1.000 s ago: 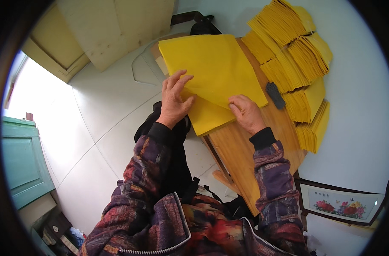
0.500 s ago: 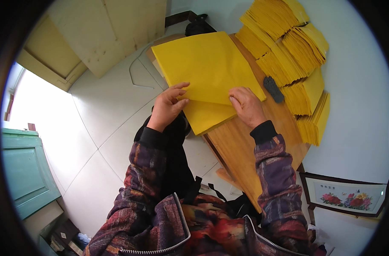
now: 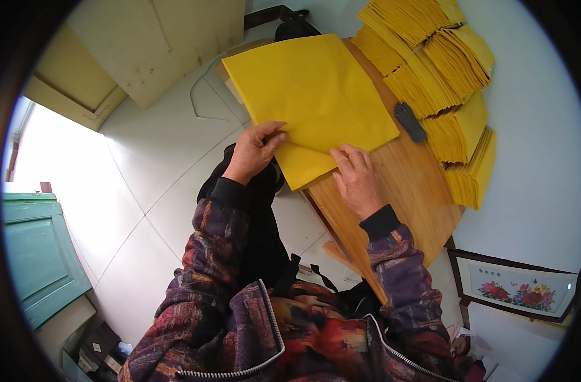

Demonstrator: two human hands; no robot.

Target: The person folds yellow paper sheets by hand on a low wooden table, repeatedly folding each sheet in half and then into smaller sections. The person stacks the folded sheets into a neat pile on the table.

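A broad yellow sheet point(image 3: 316, 83) lies on top of a yellow stack at the table's far left end. Its near edge is raised and slightly bowed, baring another yellow layer point(image 3: 300, 167) beneath. My left hand point(image 3: 253, 153) pinches the near left part of this edge between thumb and fingers. At the middle of the same edge, the fingers of my right hand point(image 3: 357, 181) rest on the sheet, stretched out, with the thumb apart below them. Whether the sheet is paper or thin cloth I cannot tell.
Several folded yellow bundles point(image 3: 440, 95) are piled along the wall at the right. A dark grey object point(image 3: 409, 122) lies beside them on the wooden table point(image 3: 405, 191). A framed flower picture point(image 3: 516, 286) is at the lower right, and a green cabinet point(image 3: 42, 248) stands at the left.
My right hand has slid left and loosened its pinch on the sheet's edge. My left hand has closed its thumb and fingers on the edge. The view has shifted slightly.
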